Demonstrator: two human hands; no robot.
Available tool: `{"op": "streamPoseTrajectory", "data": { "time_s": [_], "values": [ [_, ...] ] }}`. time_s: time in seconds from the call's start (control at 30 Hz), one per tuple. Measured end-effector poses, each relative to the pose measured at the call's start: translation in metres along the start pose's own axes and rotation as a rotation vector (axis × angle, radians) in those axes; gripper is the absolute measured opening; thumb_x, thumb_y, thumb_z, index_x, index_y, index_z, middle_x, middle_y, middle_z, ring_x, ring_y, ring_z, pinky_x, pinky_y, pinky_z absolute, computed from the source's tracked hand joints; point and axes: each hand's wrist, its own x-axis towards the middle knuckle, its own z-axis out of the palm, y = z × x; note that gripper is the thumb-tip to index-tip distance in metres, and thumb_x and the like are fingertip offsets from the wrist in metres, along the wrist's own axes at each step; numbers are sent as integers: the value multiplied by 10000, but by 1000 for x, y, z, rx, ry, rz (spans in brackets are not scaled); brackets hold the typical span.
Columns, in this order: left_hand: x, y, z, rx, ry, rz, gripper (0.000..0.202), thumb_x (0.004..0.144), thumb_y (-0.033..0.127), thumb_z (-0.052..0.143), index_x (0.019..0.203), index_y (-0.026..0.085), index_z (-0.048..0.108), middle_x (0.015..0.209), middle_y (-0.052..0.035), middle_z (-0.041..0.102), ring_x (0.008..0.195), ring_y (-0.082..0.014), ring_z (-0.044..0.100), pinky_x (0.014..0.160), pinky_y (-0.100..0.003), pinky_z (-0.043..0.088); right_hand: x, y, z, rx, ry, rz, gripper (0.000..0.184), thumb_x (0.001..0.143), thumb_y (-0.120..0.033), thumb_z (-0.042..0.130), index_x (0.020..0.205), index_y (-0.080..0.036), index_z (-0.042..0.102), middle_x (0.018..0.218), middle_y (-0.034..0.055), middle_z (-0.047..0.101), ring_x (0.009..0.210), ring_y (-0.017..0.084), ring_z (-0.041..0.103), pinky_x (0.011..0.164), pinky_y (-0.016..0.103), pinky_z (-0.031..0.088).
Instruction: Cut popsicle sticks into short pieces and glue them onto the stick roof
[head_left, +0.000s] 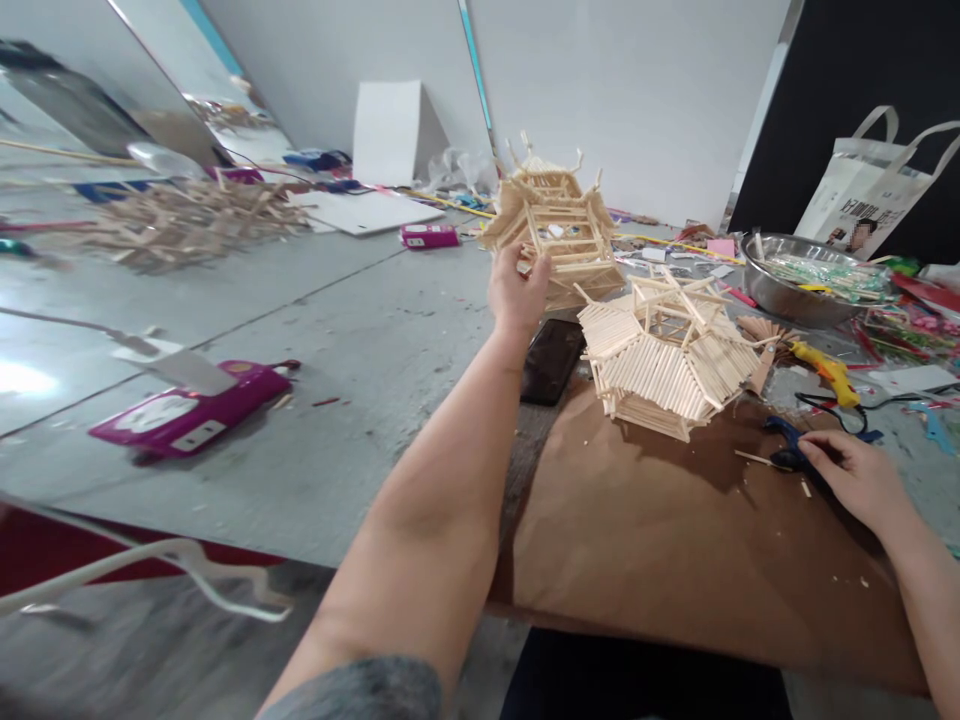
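Note:
My left hand [520, 288] reaches forward, its fingers closed at the near left side of a stick-built pagoda model [574, 235] with upturned roof corners. In front of that model, on brown paper, stands a second piece, a many-sided roof model [656, 360] made of thin wooden sticks, with an open frame on top. Down at the right, my right hand [859, 478] has its thumb and fingers closed on a dark blue hand tool [786, 440]; its exact kind is unclear. A short loose stick [756, 459] lies by the tool's tip.
A dark phone [553, 362] lies left of the roof model. On the grey table are a purple power strip [191, 410], a heap of sticks [202, 220] and a yellow-handled tool [829, 375]. A steel bowl [814, 310] and a white bag [855, 195] stand at the right.

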Motion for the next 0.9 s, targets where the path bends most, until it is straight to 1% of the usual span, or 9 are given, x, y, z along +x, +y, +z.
{"op": "streamPoseTrajectory", "data": {
  "time_s": [0.17,0.27,0.4,0.6,0.8,0.9],
  "values": [
    [0,-3,3,-30,14,25,520,731,609,549,1006,169,591,908,-74,596,818,-195,581,757,-352,462,0,-1,0,8,-5,15,315,788,-480,480,798,-227,666,799,27,707,702,187,640,648,293,475],
    [3,-7,3,-61,15,24,541,716,627,554,1016,178,578,930,-76,592,871,-208,581,802,-367,458,-1,0,1,18,-6,10,321,792,-485,479,803,-225,665,798,29,706,700,187,639,655,294,479],
    [8,-14,-2,-93,26,11,505,727,584,572,1027,177,570,978,-78,584,936,-207,570,833,-357,452,-1,1,1,12,3,-8,330,795,-491,475,811,-223,667,803,35,706,702,190,638,655,295,481],
    [11,-17,-6,-110,41,-12,428,764,517,567,1015,170,578,930,-60,596,850,-172,581,780,-331,466,-1,0,0,7,-2,-23,327,797,-488,473,807,-224,666,802,34,706,703,189,640,653,294,482],
    [12,-16,-5,-117,52,-20,376,763,468,586,990,169,589,909,-50,601,840,-171,579,778,-334,466,0,-1,0,7,-1,-3,335,790,-493,470,795,-222,667,776,35,705,664,186,633,612,292,478],
    [11,-15,-6,-109,40,-38,339,777,439,576,978,166,588,901,-47,601,835,-168,576,782,-332,464,0,-1,1,12,-1,-1,336,795,-493,468,804,-220,666,785,35,706,670,184,634,616,289,479]
  ]
}}
